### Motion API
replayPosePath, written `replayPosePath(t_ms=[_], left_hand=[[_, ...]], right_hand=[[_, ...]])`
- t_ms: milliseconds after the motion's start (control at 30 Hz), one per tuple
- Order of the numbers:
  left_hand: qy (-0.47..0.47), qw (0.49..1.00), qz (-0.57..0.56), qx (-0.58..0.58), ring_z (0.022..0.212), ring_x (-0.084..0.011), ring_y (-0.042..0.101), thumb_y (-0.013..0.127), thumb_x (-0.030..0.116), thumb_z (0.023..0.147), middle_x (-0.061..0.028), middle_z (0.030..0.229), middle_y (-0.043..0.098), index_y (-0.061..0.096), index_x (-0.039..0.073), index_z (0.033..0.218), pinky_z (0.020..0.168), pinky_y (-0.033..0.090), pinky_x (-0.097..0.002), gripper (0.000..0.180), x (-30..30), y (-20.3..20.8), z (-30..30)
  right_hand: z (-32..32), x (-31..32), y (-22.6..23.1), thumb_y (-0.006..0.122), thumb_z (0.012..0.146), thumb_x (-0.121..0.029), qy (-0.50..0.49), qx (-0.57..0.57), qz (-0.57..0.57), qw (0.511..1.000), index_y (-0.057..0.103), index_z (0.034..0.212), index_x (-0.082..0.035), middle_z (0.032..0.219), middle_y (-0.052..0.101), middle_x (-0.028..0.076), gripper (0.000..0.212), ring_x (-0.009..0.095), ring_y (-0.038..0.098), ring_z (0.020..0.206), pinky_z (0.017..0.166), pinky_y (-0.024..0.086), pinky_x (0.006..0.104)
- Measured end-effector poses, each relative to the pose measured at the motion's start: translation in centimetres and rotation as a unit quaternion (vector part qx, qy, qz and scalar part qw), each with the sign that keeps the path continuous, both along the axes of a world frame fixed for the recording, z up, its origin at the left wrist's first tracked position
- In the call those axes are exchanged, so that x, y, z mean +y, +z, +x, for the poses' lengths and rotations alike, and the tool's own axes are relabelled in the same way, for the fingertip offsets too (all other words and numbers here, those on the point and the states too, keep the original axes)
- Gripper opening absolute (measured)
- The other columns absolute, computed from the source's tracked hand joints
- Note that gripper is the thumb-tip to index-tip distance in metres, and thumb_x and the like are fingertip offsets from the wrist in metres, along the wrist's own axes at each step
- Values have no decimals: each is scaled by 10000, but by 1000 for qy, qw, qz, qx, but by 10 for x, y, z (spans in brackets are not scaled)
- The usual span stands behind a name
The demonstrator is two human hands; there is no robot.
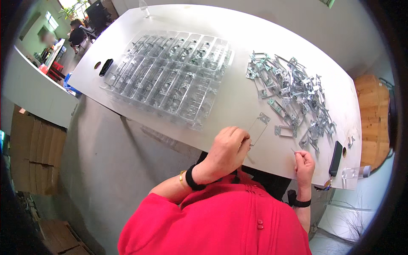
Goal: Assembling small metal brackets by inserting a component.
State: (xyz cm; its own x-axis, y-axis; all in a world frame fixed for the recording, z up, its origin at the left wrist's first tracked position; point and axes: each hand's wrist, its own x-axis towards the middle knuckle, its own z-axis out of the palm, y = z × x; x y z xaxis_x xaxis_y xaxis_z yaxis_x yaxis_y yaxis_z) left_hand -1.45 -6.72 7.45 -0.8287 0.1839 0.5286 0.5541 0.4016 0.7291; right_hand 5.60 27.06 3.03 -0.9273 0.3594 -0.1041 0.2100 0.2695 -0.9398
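Note:
My left hand (229,146) is closed on one end of a thin rectangular metal bracket (264,118). The bracket's far end, a small plate with holes, points away from me over the table. To the right, near the table's front edge, my right hand (304,163) pinches a small thin piece (293,150), too small to name. A gap separates the two hands. Just beyond them lies a loose heap of similar metal brackets (293,91), and a single bracket (285,131) lies at its near side.
Stacked clear plastic trays (187,117) with metal parts in their compartments cover the left of the white table (182,17). A black phone-like object (335,158) and a clear bottle (356,172) lie at the right edge. Another dark object (106,67) sits far left. People sit in the background.

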Motion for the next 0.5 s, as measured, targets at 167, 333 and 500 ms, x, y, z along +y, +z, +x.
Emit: replayPosePath(t_ms=[167, 333, 500], left_hand=[[120, 991, 32, 46, 813, -213, 700, 760, -37, 883, -113, 915, 716, 708, 5, 988, 753, 558, -322, 124, -47, 47, 4], [270, 958, 93, 24, 847, -186, 674, 765, -32, 895, -81, 955, 716, 704, 11, 999, 815, 548, -323, 127, -97, 62, 5], [386, 914, 118, 25, 848, -131, 659, 756, -21, 927, -54, 950, 704, 705, 7, 1013, 806, 541, -293, 104, -118, 60, -1]], right_hand=[[2, 8, 0, 669, 1053, -139, 15, -3, -42, 999, 706, 1041, -61, 668, 552, -90, 88, -1, 446, 508, 460, 318, 193], [0, 5, 9, 679, 1048, -160, -6, -13, -87, 996, 705, 1050, -65, 658, 532, -93, 99, 5, 433, 495, 450, 318, 196], [-2, 9, 4, 674, 1051, -191, -6, -4, -86, 996, 697, 1062, -55, 638, 502, -90, 138, 9, 405, 478, 437, 307, 199]])
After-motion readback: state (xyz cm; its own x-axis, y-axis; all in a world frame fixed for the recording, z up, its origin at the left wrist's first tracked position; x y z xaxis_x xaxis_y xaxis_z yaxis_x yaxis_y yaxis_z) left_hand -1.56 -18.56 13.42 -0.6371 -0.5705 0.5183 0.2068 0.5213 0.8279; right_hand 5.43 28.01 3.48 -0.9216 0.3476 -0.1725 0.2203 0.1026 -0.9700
